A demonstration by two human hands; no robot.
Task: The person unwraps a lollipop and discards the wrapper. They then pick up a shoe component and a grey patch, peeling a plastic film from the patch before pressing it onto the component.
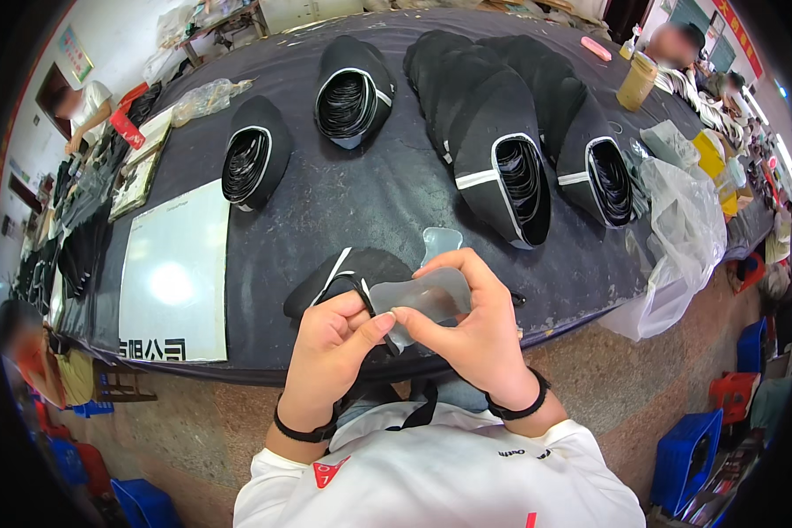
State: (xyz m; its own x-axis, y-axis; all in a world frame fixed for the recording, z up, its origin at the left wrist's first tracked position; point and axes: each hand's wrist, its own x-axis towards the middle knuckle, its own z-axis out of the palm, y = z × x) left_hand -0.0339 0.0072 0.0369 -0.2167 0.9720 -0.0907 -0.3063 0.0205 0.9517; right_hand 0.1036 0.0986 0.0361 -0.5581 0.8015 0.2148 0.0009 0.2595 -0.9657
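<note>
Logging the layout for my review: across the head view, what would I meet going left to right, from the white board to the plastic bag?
White board → leftmost nested black stack → left hand → handled clear plastic piece → right hand → clear plastic bag.

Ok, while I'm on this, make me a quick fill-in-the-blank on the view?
1. The right hand pinches a translucent sheet between its fingers and ____.
2. Beside the left hand, a black piece has ____ trim.
3. The glossy board lies on the ____ side of the table.

Missing words: thumb; white; left
</note>
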